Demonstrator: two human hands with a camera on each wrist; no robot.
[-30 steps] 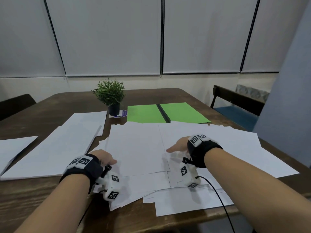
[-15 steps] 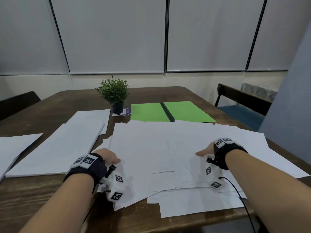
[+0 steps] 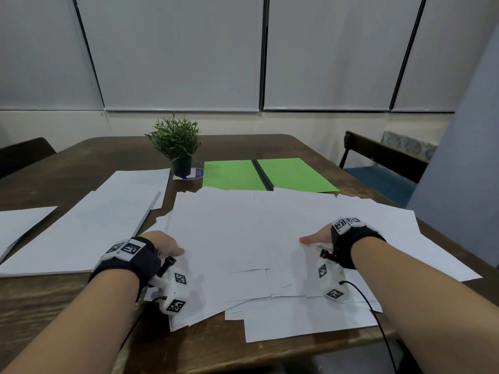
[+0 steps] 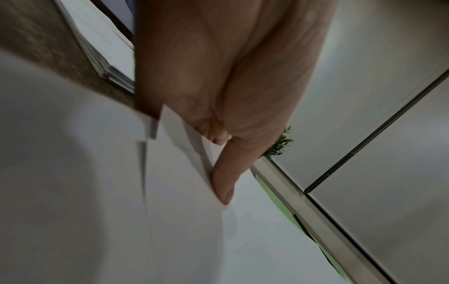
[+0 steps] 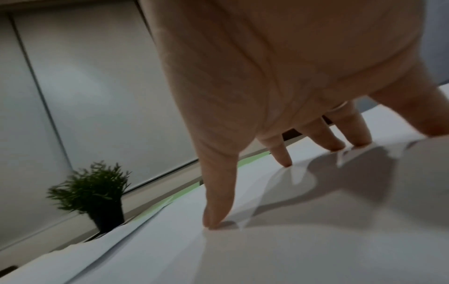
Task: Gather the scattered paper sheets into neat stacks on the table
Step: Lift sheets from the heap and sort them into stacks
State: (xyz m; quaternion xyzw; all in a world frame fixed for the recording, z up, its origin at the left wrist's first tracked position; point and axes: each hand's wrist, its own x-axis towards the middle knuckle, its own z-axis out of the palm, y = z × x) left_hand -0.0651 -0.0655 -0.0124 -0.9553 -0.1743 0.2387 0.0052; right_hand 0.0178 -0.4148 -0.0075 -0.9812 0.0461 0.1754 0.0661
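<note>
Fingertips (image 5: pixel 286 163) of the right hand (image 3: pixel 317 237) spread straight, pressing down on the loose sheets (image 3: pixel 243 238) mid-table. Left hand (image 3: pixel 164 242): thumb on top, fingers curled under the pile's left edge, pinching a few sheets.

Pile between the hands is fanned and crooked, corners poking out toward the near table (image 3: pixel 54 306) edge; some sheets overhang it.

Left of it, a stack (image 3: pixel 81 238) looks fairly squared, another (image 3: pixel 140 179) lies behind it, and a third (image 3: pixel 21 222) sits at far left. Judging by this, the work is part done: left stacks formed, the central spread remains to be squared.

Behind: green folder (image 3: pixel 270 175), plant (image 3: pixel 175 141).
</note>
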